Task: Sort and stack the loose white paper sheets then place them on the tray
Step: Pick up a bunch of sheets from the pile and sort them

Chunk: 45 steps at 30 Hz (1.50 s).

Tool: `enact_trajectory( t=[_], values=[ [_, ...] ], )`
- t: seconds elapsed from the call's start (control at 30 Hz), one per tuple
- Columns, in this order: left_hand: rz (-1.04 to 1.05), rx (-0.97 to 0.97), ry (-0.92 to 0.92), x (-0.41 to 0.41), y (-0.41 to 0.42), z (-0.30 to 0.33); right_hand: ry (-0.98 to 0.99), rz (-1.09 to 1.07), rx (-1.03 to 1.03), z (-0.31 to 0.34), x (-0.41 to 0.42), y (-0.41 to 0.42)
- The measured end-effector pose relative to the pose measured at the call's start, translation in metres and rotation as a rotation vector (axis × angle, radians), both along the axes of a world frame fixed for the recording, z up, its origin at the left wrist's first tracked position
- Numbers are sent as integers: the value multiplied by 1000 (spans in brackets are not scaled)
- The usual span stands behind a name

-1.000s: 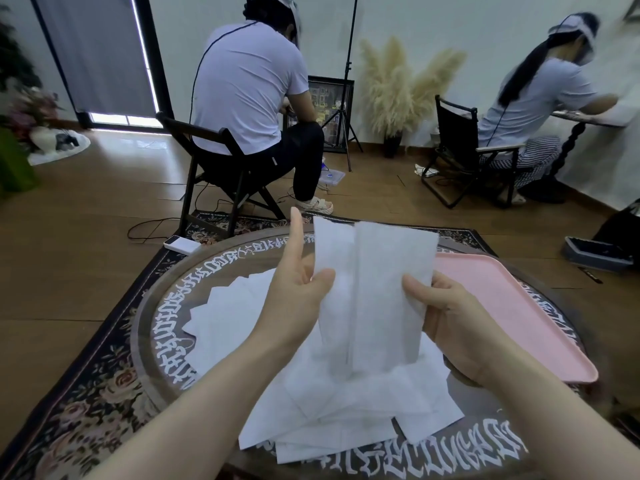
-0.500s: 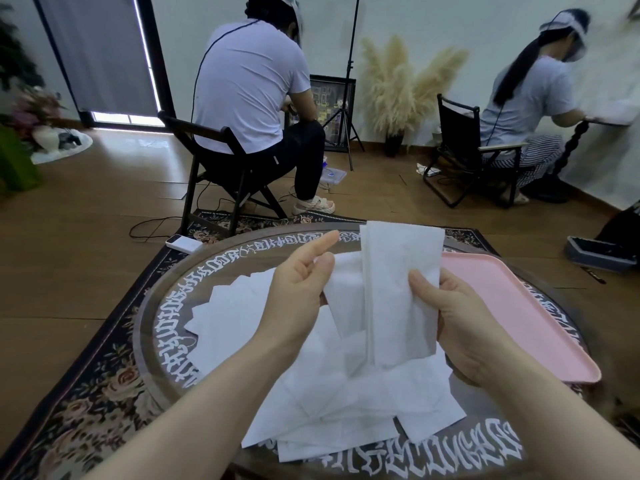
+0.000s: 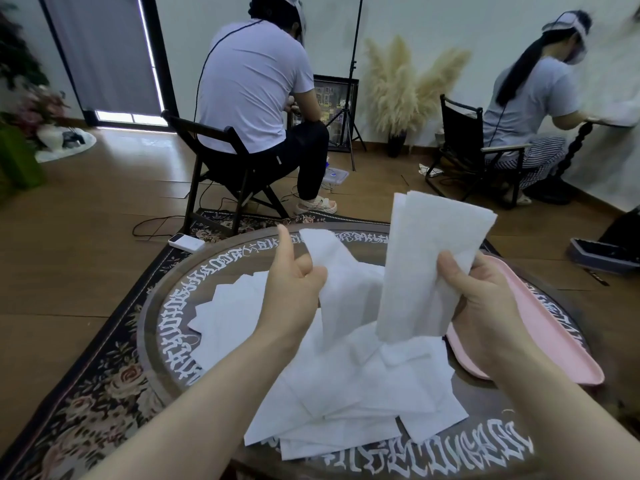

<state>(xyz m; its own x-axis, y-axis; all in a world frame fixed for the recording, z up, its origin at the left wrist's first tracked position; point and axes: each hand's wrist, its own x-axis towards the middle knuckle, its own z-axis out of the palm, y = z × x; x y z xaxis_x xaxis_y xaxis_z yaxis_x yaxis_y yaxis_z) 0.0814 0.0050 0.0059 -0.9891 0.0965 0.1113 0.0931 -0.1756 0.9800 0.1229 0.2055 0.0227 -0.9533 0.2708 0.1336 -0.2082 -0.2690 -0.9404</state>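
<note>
While the right hand grasps the collected stack upright, long axis near-vertical, the left hand pinches a single sheet just left of it, sheet drooping. Judged next: bring sheet rightward onto stack; left hand nearer. Loose sheets lie in a pile on the round table below both hands. Pink tray sits right of the pile, beside the right hand. Table rim carries white ornate lettering, unreadable. No brands visible.

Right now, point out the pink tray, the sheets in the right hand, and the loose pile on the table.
pink tray (image 3: pixel 540 327), head view, bare floor
held sheets (image 3: pixel 426 268), head view, middle
loose pile (image 3: pixel 363 393), head view, centre
</note>
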Motion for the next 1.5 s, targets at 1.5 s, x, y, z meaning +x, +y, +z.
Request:
enact_trajectory(
  t=[1.5],
  values=[
    [-245,96,-79,16,13,-2,-152,129,227,-23,4,-25]
  ],
)
